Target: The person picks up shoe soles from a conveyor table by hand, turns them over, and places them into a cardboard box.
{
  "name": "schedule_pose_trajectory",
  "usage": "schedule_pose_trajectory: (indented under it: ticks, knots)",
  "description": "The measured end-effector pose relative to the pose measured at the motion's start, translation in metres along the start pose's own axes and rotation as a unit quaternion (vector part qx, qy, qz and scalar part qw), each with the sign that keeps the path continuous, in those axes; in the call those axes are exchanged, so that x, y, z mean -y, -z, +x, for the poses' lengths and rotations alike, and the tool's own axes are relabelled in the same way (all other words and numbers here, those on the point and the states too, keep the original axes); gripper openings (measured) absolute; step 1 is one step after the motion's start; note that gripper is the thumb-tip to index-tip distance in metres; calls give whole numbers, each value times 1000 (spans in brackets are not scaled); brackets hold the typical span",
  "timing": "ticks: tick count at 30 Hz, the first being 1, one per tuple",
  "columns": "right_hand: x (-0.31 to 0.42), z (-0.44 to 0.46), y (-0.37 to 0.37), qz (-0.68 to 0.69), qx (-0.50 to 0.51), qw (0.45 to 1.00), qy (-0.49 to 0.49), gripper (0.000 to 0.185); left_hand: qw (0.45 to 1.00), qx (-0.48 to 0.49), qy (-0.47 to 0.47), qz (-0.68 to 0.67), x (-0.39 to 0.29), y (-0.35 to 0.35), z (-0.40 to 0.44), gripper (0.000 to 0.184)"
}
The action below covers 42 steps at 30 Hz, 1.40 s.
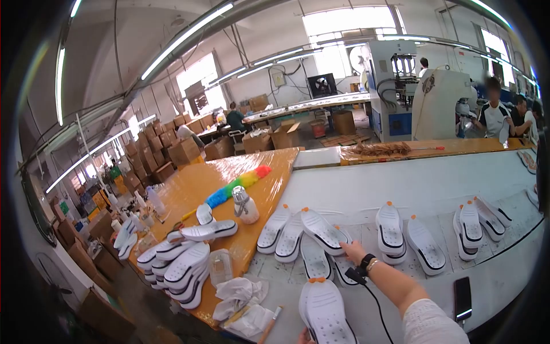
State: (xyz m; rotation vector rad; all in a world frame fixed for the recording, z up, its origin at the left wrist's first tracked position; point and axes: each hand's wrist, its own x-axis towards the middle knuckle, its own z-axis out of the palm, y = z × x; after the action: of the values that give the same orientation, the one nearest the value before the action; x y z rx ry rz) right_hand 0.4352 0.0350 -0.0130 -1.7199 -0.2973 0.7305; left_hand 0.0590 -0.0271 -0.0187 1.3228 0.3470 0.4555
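Observation:
My right hand (354, 252) is closed on the heel end of a white shoe sole (324, 230) with a black edge line and an orange tip. That sole lies over several similar soles on the conveyor-like white surface (344, 189). At the bottom edge, my left hand (305, 337) grips the side of another white sole (323, 312), with two orange tips showing at its top end. Only some fingers of this hand show. A black watch (367, 261) is on my right wrist, and a black plug with a cable (356, 276) hangs beside it.
More soles (391, 228) lie to the right, near a phone (462, 298). On the orange table stand a sole stack (186, 272), a spray-type bottle (245, 206), a plastic container (220, 266), white cloths (240, 298), a brush (271, 325) and a rainbow duster (238, 186). Other people work behind.

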Motion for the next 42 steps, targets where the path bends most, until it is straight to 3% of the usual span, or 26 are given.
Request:
schedule_pose_trajectory:
  ticks: [1,2,4,7,8,9,11,13,17,18,19,21,23,24,27,30,33,35,37,42]
  knots:
    - [-19,25,-12,10,-63,997,35,51,993,-26,25,-114,-7,-7,0,51]
    - [-14,23,-14,28,-47,998,25,48,971,-48,57,-228,-10,-12,0,49]
    - [-4,14,-16,63,-16,998,-2,42,964,-67,82,-242,-4,-10,5,49]
    - [-1,-8,10,263,137,944,-144,42,958,-61,118,-255,-12,-7,5,49]
    - [-7,-15,23,254,133,946,-153,35,956,-55,127,-260,-15,-5,4,50]
    - [-4,-38,37,202,135,963,-114,33,956,-42,111,-270,-12,-2,3,50]
    - [-25,-62,58,-42,65,997,14,40,953,-18,72,-294,1,3,7,52]
    - [-39,-82,71,-213,67,974,43,44,946,-32,90,-310,5,4,9,52]
    - [-18,-102,39,20,51,991,-125,40,952,-52,71,-293,11,4,13,53]
    - [-33,-79,35,59,149,981,-111,44,940,-74,101,-317,0,2,13,53]
    - [-60,-48,25,86,93,986,-111,45,936,-85,99,-326,0,2,11,50]
    - [-89,5,28,126,246,955,-111,46,928,-110,96,-343,4,4,7,47]
    - [-35,-30,39,161,215,935,-232,47,940,-131,97,-300,6,3,4,46]
    - [-10,-56,43,188,207,933,-227,47,944,-133,89,-288,18,10,6,47]
    - [21,-110,61,407,289,830,-248,41,937,-125,68,-319,10,3,4,48]
    - [27,-166,83,406,336,823,-213,44,937,-133,99,-308,-14,-8,5,51]
    - [22,-226,104,324,416,827,-193,51,979,-138,75,-129,19,4,10,54]
    - [13,-261,106,243,429,863,-109,66,986,-140,31,-82,8,-9,17,60]
    - [9,-274,108,133,398,907,-28,76,986,-141,55,-76,-8,-21,20,70]
    - [-33,-268,124,254,399,878,-73,77,992,-22,-8,-123,-25,-48,30,83]
